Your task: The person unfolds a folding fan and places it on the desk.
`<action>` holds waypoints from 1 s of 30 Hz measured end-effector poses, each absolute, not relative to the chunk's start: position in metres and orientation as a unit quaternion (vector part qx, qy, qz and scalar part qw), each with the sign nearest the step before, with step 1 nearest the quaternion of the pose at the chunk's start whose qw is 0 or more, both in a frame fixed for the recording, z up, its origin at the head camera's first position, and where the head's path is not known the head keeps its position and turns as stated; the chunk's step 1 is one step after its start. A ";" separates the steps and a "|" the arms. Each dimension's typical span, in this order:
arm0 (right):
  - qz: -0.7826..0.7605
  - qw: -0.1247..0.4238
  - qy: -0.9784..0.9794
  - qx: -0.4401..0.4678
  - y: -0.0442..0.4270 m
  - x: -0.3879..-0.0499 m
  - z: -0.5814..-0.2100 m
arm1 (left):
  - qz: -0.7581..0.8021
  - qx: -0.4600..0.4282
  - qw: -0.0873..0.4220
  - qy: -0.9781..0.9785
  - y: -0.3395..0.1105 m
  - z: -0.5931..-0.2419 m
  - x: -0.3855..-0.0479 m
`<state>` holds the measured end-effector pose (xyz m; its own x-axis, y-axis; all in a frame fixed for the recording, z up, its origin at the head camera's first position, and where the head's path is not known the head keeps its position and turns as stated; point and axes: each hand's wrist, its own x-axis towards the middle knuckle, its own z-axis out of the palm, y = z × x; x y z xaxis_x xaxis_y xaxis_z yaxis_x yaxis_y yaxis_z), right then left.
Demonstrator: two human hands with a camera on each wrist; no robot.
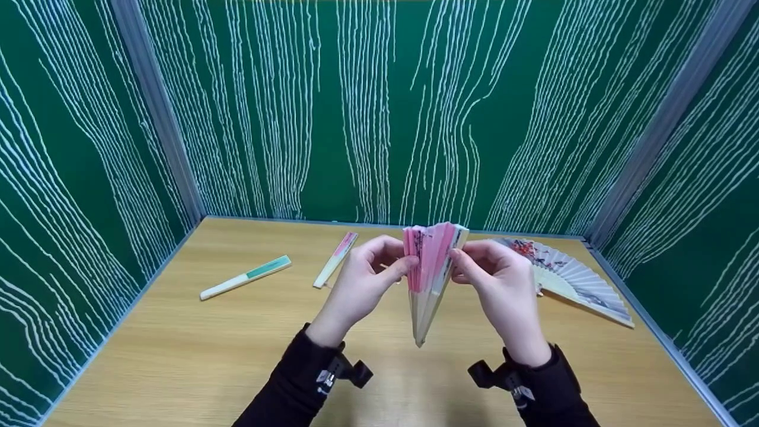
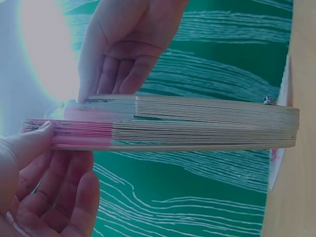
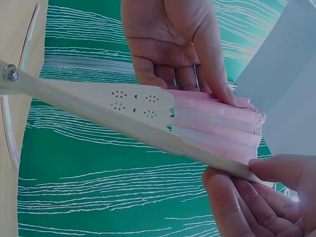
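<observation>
Both hands [image 1: 364,281] [image 1: 504,284], fingers curled, pinch opposite edges of a pink fan [image 1: 429,270].

4 fans [image 1: 433,261] [image 1: 246,277] [image 1: 335,260] [image 1: 575,279], 2 hands [image 1: 367,281] [image 1: 507,287], 2 wrist cams [image 1: 359,374] [image 1: 481,374], 1 tbl [image 1: 172,356]

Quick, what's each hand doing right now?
Left hand: holding one side of the partly opened pink fan.
Right hand: holding the same fan's other side.
</observation>
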<state>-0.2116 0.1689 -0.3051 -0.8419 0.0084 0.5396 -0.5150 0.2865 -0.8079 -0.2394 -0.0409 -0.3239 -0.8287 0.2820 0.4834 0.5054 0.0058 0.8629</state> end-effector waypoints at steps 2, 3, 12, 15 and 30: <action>0.575 0.228 -0.768 0.167 0.169 -0.212 -0.305 | -0.648 -0.279 0.087 -0.704 -0.041 -0.324 -0.240; 0.577 0.227 -0.767 0.167 0.169 -0.212 -0.305 | -0.648 -0.278 0.087 -0.704 -0.042 -0.324 -0.240; 0.595 0.214 -0.755 0.172 0.172 -0.212 -0.302 | -0.653 -0.274 0.090 -0.700 -0.043 -0.321 -0.239; 0.602 0.209 -0.752 0.171 0.174 -0.213 -0.302 | -0.655 -0.270 0.095 -0.699 -0.044 -0.320 -0.239; 0.645 0.178 -0.723 0.173 0.186 -0.231 -0.320 | -0.665 -0.276 0.115 -0.684 -0.050 -0.319 -0.241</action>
